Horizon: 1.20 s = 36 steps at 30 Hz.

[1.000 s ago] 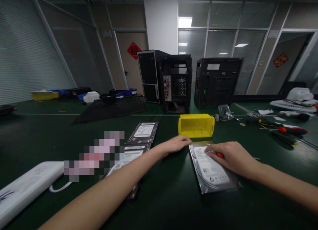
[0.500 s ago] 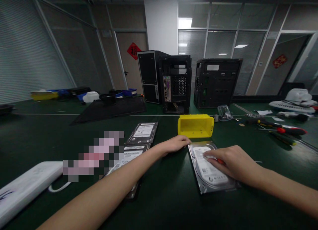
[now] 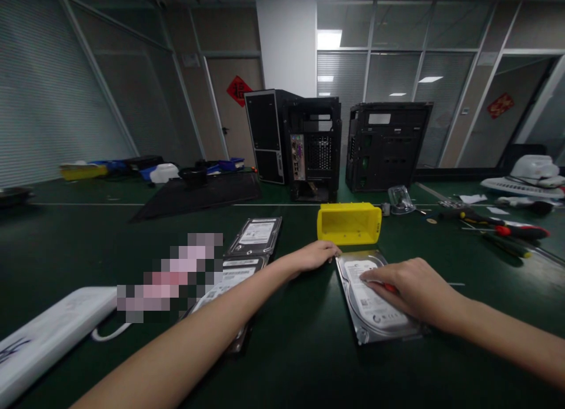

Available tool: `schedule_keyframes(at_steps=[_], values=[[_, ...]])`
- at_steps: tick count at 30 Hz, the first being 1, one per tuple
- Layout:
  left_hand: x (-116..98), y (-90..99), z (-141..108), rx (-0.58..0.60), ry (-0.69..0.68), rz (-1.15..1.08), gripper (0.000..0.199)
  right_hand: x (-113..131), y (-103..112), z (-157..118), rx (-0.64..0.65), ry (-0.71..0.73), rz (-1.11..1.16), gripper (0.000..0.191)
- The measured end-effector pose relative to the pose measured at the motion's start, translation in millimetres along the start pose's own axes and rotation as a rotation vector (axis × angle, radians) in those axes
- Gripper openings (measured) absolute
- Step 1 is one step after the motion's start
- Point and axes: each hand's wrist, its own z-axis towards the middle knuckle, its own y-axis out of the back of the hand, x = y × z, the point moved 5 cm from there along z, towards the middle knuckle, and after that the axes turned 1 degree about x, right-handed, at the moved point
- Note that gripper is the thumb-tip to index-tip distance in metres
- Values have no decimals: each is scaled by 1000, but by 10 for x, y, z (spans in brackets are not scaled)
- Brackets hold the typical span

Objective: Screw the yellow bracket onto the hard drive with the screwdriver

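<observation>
A silver hard drive [image 3: 375, 297] with a white label lies flat on the green table in front of me. My left hand [image 3: 315, 256] reaches across to its far left corner, fingertips closed on the edge there. Over the drive's right side rests my right hand [image 3: 408, 285], its thumb and forefinger tips on the label. That hand is closed around a screwdriver [image 3: 390, 288]; a bit of red handle shows under the fingers and a thin shaft sticks out to the right. Two more hard drives [image 3: 255, 235] lie to the left, the nearer one partly hidden by my left forearm.
A yellow bin [image 3: 349, 225] stands on its side just beyond the drive. Black computer cases [image 3: 388, 147] stand further back. Red-handled tools [image 3: 521, 231] lie at the right. A white power strip or box [image 3: 57, 332] and a blurred-out patch are at the left.
Both hands and the hard drive keep their places. The whole view has shifted very slightly.
</observation>
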Motion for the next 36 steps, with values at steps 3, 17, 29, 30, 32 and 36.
schedule_keyframes(at_steps=[3, 17, 29, 30, 32, 36], values=[[-28, 7, -28, -31, 20, 43, 40, 0, 10, 25, -10, -4, 15, 32], [-305, 69, -205, -279, -158, 537, 27, 90, -13, 333, 18, -128, 396, 28], [-407, 49, -253, -337, -281, 774, 21, 144, -29, 319, 16, -109, 366, 28], [-415, 48, -256, -338, -279, 784, 21, 141, -28, 325, 17, -111, 367, 28], [-443, 52, -268, -341, -282, 814, 21, 126, -29, 338, 16, -105, 373, 28], [-503, 64, -294, -321, -323, 879, 21, 38, -31, 378, -43, -86, 378, 29]])
